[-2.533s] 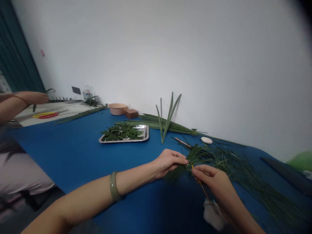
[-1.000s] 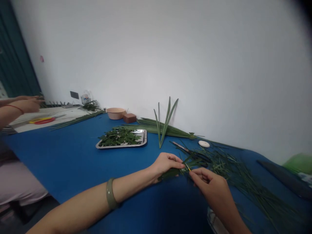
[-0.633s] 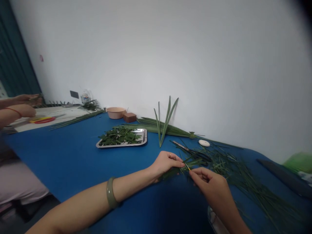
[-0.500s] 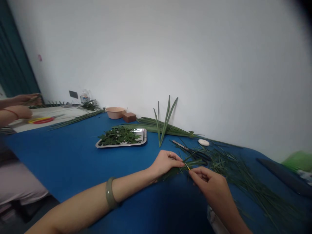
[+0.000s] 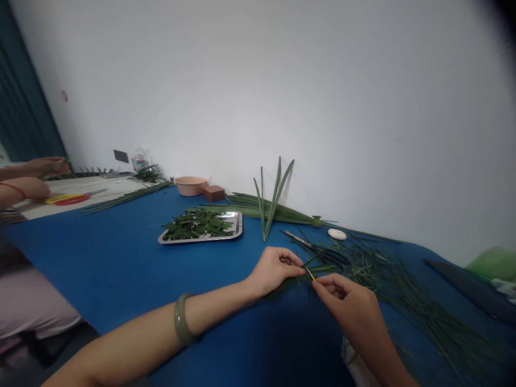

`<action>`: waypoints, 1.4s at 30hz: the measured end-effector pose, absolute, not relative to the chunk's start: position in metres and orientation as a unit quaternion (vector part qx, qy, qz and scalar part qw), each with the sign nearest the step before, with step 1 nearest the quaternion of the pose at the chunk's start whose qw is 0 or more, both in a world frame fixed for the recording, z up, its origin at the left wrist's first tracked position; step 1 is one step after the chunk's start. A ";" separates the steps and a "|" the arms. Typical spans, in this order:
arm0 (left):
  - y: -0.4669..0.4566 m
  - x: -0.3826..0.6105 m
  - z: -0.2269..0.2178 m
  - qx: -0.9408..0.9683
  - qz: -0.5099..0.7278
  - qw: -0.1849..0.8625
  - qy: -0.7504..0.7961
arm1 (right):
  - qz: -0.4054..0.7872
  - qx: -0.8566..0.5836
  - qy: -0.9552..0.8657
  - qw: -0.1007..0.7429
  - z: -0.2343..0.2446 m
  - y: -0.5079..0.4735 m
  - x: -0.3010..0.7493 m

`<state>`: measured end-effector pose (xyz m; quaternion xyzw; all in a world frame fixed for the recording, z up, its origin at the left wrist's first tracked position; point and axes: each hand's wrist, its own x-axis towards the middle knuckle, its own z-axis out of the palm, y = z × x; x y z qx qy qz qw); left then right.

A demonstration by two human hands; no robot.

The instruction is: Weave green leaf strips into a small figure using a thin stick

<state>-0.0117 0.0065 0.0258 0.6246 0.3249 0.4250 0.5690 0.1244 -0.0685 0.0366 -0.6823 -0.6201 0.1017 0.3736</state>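
My left hand, a bangle on its forearm, is closed in a pinch on narrow green leaf strips just above the blue table. In a fingertip grip, my right hand holds a thin yellow tool with a slim metal tip. That tip meets the strips beside my left fingertips; whether it goes into them I cannot tell. Just behind both hands lie black-handled scissors, partly covered by leaf scraps. Shredded green strips spread out to the right.
A metal tray of cut leaves stands left of centre. Behind are a pink bowl, a brown box, a palm leaf and a white oval object. Another person's hands work at far left near red-yellow scissors.
Almost nothing differs. My right hand and the thin tool have shifted very slightly; my left hand keeps its pinch on the leaf strips.
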 end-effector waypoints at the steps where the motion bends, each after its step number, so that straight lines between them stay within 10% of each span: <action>1: 0.007 -0.012 0.025 0.622 0.425 0.571 0.325 | 0.103 -0.683 -0.619 0.375 0.036 -0.068 0.124; 42: 0.000 -0.013 0.025 0.688 0.453 0.468 0.320 | 0.154 -0.688 -0.609 0.363 0.035 -0.067 0.124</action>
